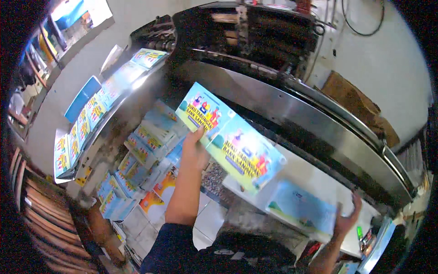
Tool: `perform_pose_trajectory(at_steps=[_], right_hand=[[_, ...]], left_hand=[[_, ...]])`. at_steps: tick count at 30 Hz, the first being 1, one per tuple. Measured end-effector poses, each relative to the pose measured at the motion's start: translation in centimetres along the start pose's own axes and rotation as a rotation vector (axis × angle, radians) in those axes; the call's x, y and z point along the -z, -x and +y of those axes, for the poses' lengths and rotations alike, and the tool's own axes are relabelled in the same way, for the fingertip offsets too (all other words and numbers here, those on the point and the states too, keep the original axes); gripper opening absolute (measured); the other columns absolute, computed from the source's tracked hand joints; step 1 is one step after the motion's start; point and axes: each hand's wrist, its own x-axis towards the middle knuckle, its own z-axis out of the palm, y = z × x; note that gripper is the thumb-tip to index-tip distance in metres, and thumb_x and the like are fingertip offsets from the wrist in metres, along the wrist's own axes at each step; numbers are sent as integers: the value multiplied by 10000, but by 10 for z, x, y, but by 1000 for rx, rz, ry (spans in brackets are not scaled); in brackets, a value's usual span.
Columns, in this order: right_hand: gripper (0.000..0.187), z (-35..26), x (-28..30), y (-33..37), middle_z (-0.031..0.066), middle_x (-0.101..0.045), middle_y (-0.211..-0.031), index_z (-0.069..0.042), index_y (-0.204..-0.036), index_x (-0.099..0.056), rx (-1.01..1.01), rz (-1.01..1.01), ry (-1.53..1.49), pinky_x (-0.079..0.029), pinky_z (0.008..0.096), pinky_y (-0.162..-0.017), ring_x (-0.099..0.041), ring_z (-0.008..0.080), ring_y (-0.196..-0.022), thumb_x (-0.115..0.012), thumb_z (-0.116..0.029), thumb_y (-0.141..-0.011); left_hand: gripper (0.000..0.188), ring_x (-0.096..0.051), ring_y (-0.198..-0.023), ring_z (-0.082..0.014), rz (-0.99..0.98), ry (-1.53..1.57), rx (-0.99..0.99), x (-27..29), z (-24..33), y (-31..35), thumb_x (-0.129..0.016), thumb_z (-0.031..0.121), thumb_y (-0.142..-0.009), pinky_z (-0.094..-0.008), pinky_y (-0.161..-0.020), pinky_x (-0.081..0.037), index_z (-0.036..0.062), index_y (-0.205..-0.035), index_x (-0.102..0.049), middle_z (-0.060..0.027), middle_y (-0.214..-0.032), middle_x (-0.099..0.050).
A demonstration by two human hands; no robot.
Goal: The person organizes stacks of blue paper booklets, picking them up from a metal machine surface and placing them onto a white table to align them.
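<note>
My left hand (pixel 195 153) is closed on the near edge of a printed cover sheet (pixel 230 139), its thumb lying on top. Light blue and green, the sheet carries two matching panels of cartoon figures and dark lettering, and it slants in the air above the white table (pixel 331 180). A second light blue sheet (pixel 299 208), slightly blurred, lies on that table. Beside its right edge is my right hand (pixel 346 218), thumb and fingers spread apart with nothing between them. Whether the right hand touches the sheet I cannot tell.
Several stacks of printed covers (pixel 148 139) stand low on the left. More cover sheets (pixel 84 125) lie along a sloping metal ledge. A long metal machine bar (pixel 273 96) crosses behind the table. Cardboard (pixel 353 107) leans at the back right; a green object (pixel 359 233) lies at the table's right end.
</note>
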Motion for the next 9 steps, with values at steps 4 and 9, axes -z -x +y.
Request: perform_pose_trajectory(at_steps=[4, 9], right_hand=[[1123, -132, -23, -21, 276, -271, -1486, -276, -1475, -274, 378, -184, -437, -295, 557, -1083, -343, 480, -1328, -909, -389, -555], [959, -118, 0, -24, 167, -189, -1555, -313, -1512, -198, 98, -886, -378, -325, 531, -1074, -344, 404, -1353, -769, -427, -750]], left_hand=[[526, -591, -1120, -295, 67, -111, 90, -43, -13, 68, -598, 80, -824, -448, -1020, -429, -31, -1312, -436, -157, -1211, -598], [578, -566, -1166, -305, 43, -187, 221, -77, -43, 124, -588, 111, -831, -443, -1030, -422, -33, -1356, -395, -169, -1283, -553]])
